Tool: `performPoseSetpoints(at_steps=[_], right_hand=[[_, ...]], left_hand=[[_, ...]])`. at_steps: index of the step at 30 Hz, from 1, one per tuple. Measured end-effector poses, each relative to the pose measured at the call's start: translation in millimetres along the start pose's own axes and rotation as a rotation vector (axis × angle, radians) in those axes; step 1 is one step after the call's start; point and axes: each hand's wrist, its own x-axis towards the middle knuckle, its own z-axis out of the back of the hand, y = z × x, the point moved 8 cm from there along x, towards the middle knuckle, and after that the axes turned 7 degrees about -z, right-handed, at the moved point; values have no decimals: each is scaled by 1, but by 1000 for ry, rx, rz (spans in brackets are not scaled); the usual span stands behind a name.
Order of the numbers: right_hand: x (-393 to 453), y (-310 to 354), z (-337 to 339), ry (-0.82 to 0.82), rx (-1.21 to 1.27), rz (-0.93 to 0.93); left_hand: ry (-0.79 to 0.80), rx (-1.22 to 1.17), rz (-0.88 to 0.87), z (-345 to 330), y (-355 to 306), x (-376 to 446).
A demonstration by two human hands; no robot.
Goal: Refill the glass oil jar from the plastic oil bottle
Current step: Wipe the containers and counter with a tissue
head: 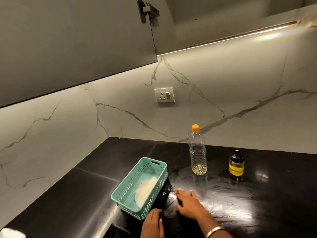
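The clear plastic oil bottle (197, 152) stands upright near the back wall, orange cap on, with a little pale oil at its bottom. To its right stands the small glass oil jar (236, 164), black lid on, mostly full of yellow oil. Both of my hands are low in the view, well in front of the bottle and jar and touching neither. My right hand (190, 206) lies flat and blurred on the black counter (274, 194), fingers stretched out. My left hand (152, 224) is curled at the near corner of the baskets, by a dark shape I cannot make out.
A teal perforated basket (120, 194) with a white cloth inside sits on a black basket (165, 191), left of my hands. The counter shows smeared streaks around the bottle. An open upper cabinet door (68, 40) hangs overhead at left. A wall socket (164, 94) sits on the marble backsplash.
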Motion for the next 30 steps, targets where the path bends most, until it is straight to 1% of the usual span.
performPoseSetpoints(at_steps=[3,4,5,7,9,10,13,15,16,17,18,20,22,23,24,25,27,30], right_hand=[[-29,41,-20,39,-57,194],[-43,45,-22,13,-65,251],[-54,40,-24,-64,-71,285],[-77,16,-26,-159,-87,235],[-104,-24,-18,-247,-106,127],[-119,-49,-8,-289,-98,38],[-152,-123,22,-438,-28,-313],[-164,-150,24,-457,32,-473],[-165,-148,24,-445,83,-507],[-165,-136,21,-464,114,-498],[-162,-117,15,-472,125,-441],[-158,-57,-7,-458,125,-232],[-164,4,-33,-384,95,0],[-170,25,-41,-365,51,92],[-176,35,-46,-342,12,140],[-179,33,-48,-330,-13,151],[-184,8,-41,-356,-51,97],[-203,-63,-18,-443,-5,-94]], left_hand=[[-38,54,45,0,8,1],[-34,53,68,-4,7,1],[-21,47,89,-9,2,2],[18,36,121,-19,-13,-1],[62,28,138,-26,-33,-5],[73,17,131,-27,-43,-7],[70,-14,126,-26,-63,-11],[65,-36,134,-24,-72,-15],[66,-41,137,-23,-75,-17],[70,-44,139,-21,-78,-19],[71,-45,144,-19,-80,-20],[63,-32,147,-14,-81,-21],[55,-21,162,-11,-81,-23],[55,-20,171,-8,-82,-24],[57,-20,180,-7,-83,-25],[58,-16,187,-6,-85,-26],[64,-18,200,-8,-90,-28],[93,-43,198,-19,-105,-32]])
